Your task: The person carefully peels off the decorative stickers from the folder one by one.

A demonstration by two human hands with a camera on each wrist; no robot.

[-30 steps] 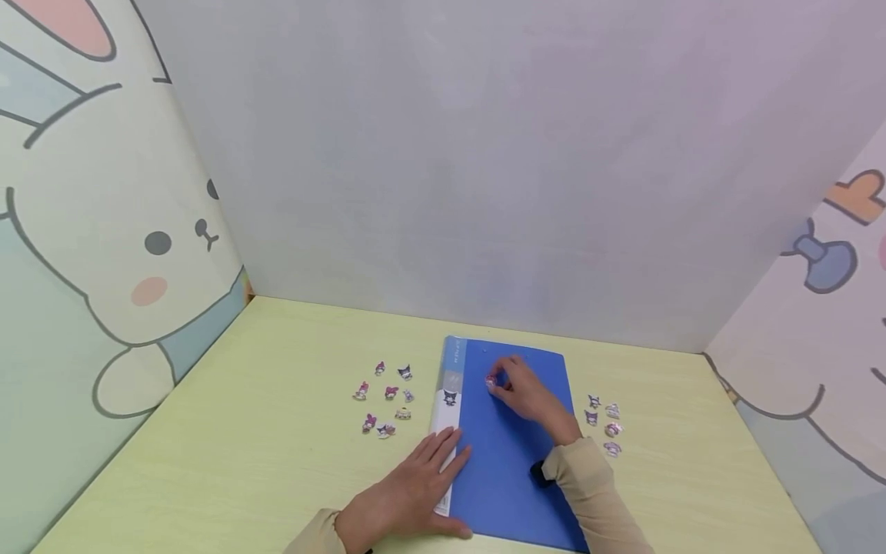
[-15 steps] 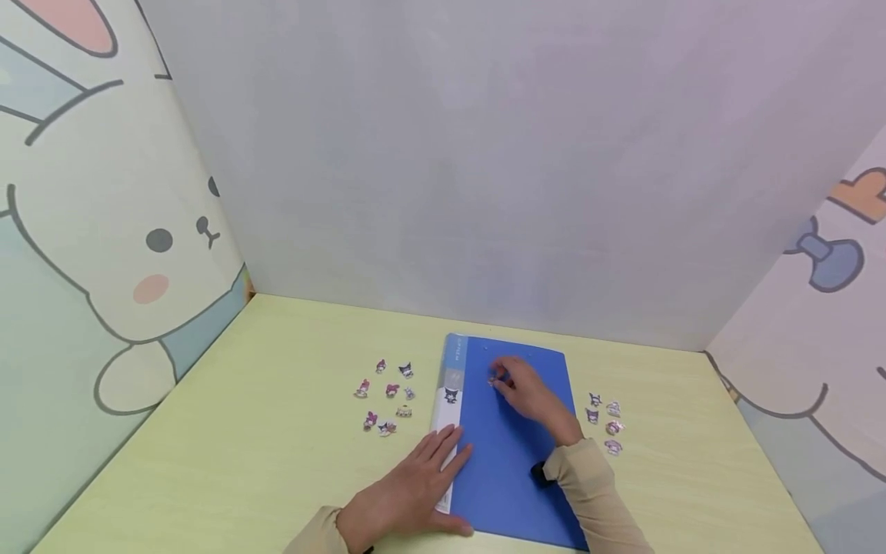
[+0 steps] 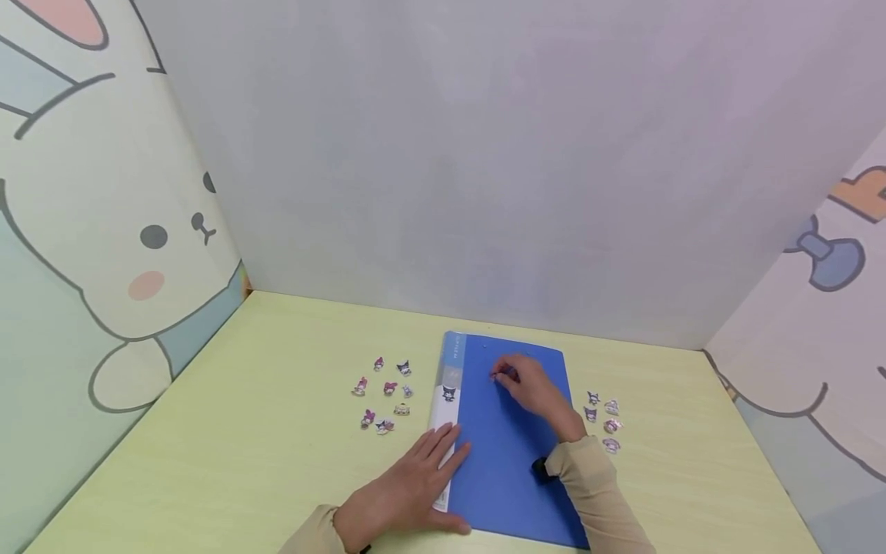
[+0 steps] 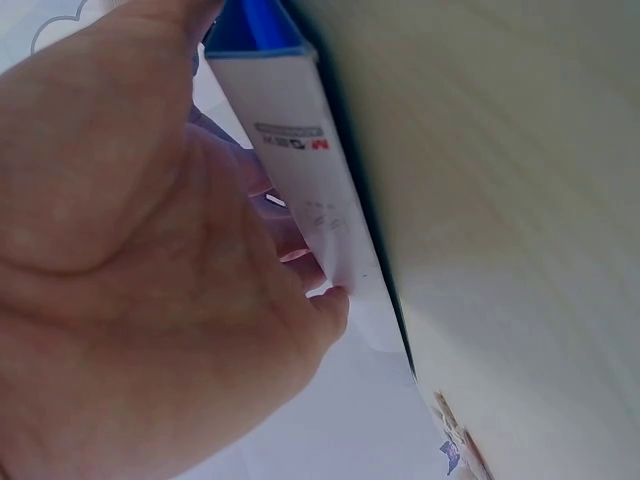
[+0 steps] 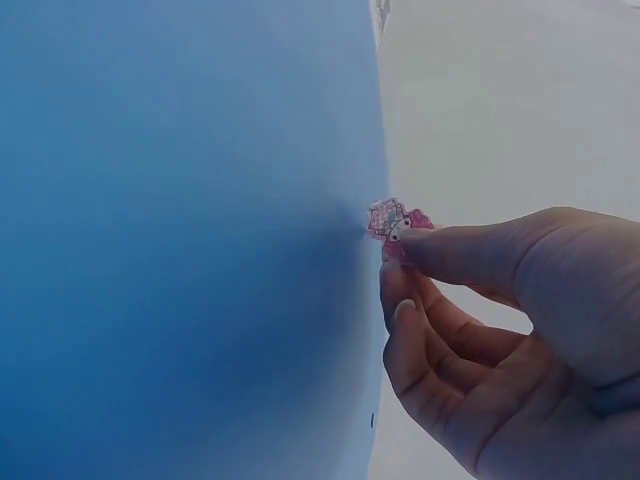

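Observation:
A blue file folder [image 3: 494, 477] lies on the table, its white and light-blue spine [image 3: 443, 415] on the left side. My left hand [image 3: 408, 488] rests across the lower spine with straight, spread fingers. In the left wrist view, the hand lies against the folder's white spine edge [image 4: 300, 170]. Over the upper part of the cover, my right hand [image 3: 529, 388] pinches a small pink character sticker [image 5: 388, 218] between thumb and fingertips. The sticker sits at or just above the cover; contact cannot be told.
Several small character stickers [image 3: 391, 389] lie on the yellow table [image 3: 242, 431] left of the folder. Another group of stickers [image 3: 611, 425] lies to its right. A grey back wall [image 3: 443, 192] and cartoon-printed side walls [image 3: 83, 254] enclose the table.
My right fingers have turned the sticker slightly, so less of it shows in the head view. The left hand stays on the spine.

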